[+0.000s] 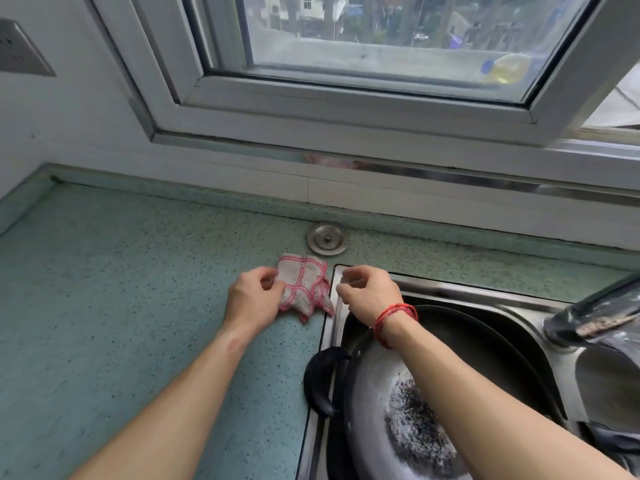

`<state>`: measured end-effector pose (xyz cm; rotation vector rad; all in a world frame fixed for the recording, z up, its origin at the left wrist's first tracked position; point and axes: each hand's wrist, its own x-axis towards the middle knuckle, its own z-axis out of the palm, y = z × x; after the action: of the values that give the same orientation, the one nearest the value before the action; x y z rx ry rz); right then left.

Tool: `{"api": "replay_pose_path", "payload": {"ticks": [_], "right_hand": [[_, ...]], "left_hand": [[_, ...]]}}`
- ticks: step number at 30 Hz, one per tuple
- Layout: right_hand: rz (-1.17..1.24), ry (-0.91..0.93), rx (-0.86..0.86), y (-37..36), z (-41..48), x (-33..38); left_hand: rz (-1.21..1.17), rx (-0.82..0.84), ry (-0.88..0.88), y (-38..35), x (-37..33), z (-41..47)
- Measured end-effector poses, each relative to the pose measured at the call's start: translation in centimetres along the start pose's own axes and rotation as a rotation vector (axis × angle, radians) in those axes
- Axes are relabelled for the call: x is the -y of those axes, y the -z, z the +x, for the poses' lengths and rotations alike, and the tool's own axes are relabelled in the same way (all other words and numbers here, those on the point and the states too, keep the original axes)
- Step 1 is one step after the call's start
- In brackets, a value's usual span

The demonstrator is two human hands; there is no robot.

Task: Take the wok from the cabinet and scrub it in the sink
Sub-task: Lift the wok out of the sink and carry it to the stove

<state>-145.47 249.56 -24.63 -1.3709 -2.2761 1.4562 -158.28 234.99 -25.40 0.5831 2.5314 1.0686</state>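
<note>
The wok [377, 396] lies tilted in the steel sink [485, 291], its pale inside showing a dark speckled patch, its black handle [320, 379] resting over the sink's left rim. A white cloth with red checks [304, 287] lies crumpled on the green counter just left of the sink. My left hand [254, 296] pinches the cloth's left edge. My right hand [367, 289], with a red string on the wrist, hovers over the sink's back left corner, fingers curled near the cloth's right side; whether it touches the cloth I cannot tell.
A round steel cap [327, 240] sits in the green speckled counter [121, 306] behind the cloth. The tap [595, 313] juts in from the right above the sink. A window frame [346, 105] rises behind the counter; a wall socket [19, 50] is upper left.
</note>
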Motion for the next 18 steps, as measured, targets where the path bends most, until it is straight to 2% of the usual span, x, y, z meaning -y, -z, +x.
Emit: {"api": "replay_pose_path", "payload": {"ticks": [9,14,18], "right_hand": [[-0.085,0.104,0.017,5.7,-7.0,-2.4],[-0.144,0.114,-0.037,10.1,-11.6,-5.3],[-0.191,0.092,-0.103,14.6,-15.1,-8.0]], "left_hand": [[0.029,-0.006,-0.143,0.8,-3.7,-7.8],[0.14,0.048,-0.307,0.7,-5.3,-12.4],[0.212,0.092,-0.373,0.3,-6.1,-15.2]]}}
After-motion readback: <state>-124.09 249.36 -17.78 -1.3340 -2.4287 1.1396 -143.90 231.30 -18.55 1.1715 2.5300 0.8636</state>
